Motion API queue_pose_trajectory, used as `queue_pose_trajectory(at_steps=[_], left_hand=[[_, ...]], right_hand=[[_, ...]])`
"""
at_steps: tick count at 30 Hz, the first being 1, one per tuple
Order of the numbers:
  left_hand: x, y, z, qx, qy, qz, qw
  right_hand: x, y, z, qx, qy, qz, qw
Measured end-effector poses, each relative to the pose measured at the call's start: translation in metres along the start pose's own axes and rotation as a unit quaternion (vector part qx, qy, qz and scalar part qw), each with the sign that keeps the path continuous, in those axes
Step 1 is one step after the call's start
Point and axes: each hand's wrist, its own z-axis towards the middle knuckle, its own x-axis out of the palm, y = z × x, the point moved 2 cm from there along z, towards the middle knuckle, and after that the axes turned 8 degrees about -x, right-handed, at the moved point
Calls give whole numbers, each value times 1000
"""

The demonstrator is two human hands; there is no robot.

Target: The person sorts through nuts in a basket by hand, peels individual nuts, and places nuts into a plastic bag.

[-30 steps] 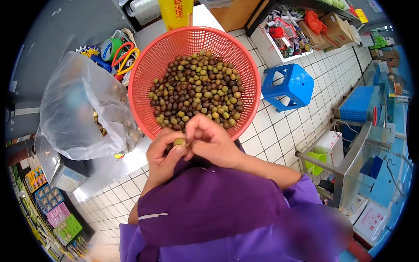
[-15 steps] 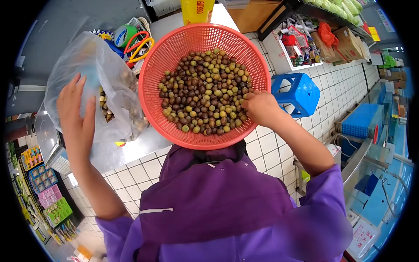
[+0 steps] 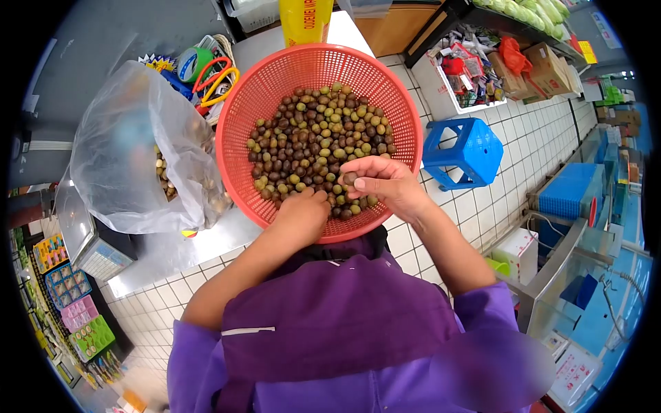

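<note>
A red plastic colander (image 3: 237,89) holds a heap of small round green and brown fruits (image 3: 317,131). My right hand (image 3: 392,186) is over the colander's lower right part, thumb and forefinger closed on a brown fruit (image 3: 350,178). At the lower edge of the heap is my left hand (image 3: 303,217), its fingers bent down among the fruits; whether they hold one is hidden. Left of the colander stands a clear plastic bag (image 3: 117,158), open at the top, with pale pieces (image 3: 165,175) inside.
Scissors with red and orange handles (image 3: 220,86) and green tape (image 3: 193,65) lie behind the bag. A yellow container (image 3: 305,20) stands behind the colander. On the tiled floor at right are a blue stool (image 3: 468,151) and a white box of packets (image 3: 444,96).
My left hand has moved from over the bag to the fruits in the colander. My right hand has come off the heap's right side, toward the lower middle, with a fruit in its fingers.
</note>
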Motion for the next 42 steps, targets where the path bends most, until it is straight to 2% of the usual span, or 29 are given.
queue_pose_trajectory(at_steps=[2, 4, 6, 9, 10, 12, 13, 15, 16, 18, 19, 20, 21, 22, 23, 24, 25, 26, 27, 29, 30, 31, 32, 34, 35, 37, 38, 40, 42], left_hand=[[-2, 3, -1, 1, -11, -26, 1000], [-2, 5, -1, 0, -23, -54, 998], [1, 7, -4, 6, -36, -75, 996], [2, 10, -4, -20, 21, -94, 995], [3, 11, -5, -23, 20, -95, 995], [1, 16, -5, -2, -13, -199, 980], [-1, 17, -4, -3, -15, -198, 980], [-7, 20, -4, -16, -99, -327, 940], [-10, 21, -3, -17, -98, -328, 939], [-13, 29, -1, -130, -56, -481, 865], [-13, 34, -2, -67, -161, -423, 889], [-16, 38, -4, -67, -161, -423, 889], [-22, 44, -8, -118, -184, -445, 868], [-28, 49, -13, -168, -207, -465, 844], [-38, 53, -18, -199, -211, -414, 863], [-38, 54, -18, -199, -211, -414, 863], [-38, 55, -17, -196, -219, -335, 895], [-39, 55, -16, -191, -225, -253, 921], [-38, 55, -14, -192, -226, -252, 921], [-25, 46, -2, -158, -198, -144, 957], [-19, 44, 4, -142, -184, -90, 968], [-14, 47, 12, -169, -129, -75, 974], [-13, 48, 21, -171, -129, -76, 974], [-12, 48, 36, -204, -47, -20, 978], [-16, 48, 39, -204, -49, -19, 978], [-22, 49, 46, -239, 92, 19, 966], [-22, 50, 45, -238, 91, 21, 967], [-17, 55, 38, -186, 118, 14, 975], [-15, 54, 34, -157, 121, 7, 980]], right_hand=[[10, 4, 0, 6, -41, 139, 989], [9, 0, 0, -5, -35, 170, 985], [11, -3, 1, 2, -5, 261, 965], [15, -5, 1, -3, -12, 272, 962], [18, -4, 1, -1, -10, 272, 962], [24, 1, 1, -15, -29, 276, 961], [24, 1, 2, -16, -27, 276, 961], [22, -2, 2, -16, -44, 254, 966], [23, -3, 3, -15, -45, 254, 966], [25, -5, 5, -14, -86, 248, 965], [23, -5, 7, -13, -86, 248, 965], [17, -4, 12, -49, -112, 115, 986], [11, -3, 16, -84, -136, -21, 987], [7, -7, 21, -84, -136, -21, 987], [4, -11, 26, -137, -93, -248, 954], [4, -13, 29, -182, -45, -461, 867], [7, -19, 35, -196, -20, -507, 839], [14, -23, 39, -195, -20, -506, 840], [23, -28, 45, -188, 7, -557, 809], [31, -37, 58, -139, 57, -649, 745], [33, -40, 65, -140, 60, -650, 744], [34, -45, 71, -113, 65, -674, 727], [34, -49, 76, -85, 69, -696, 709], [34, -57, 84, -61, 88, -714, 692], [32, -60, 86, -38, 102, -730, 675], [28, -63, 84, -75, 96, -726, 677], [27, -64, 81, -108, 93, -717, 682], [27, -58, 72, -86, 104, -699, 702], [23, -58, 60, -40, 157, -654, 739]])
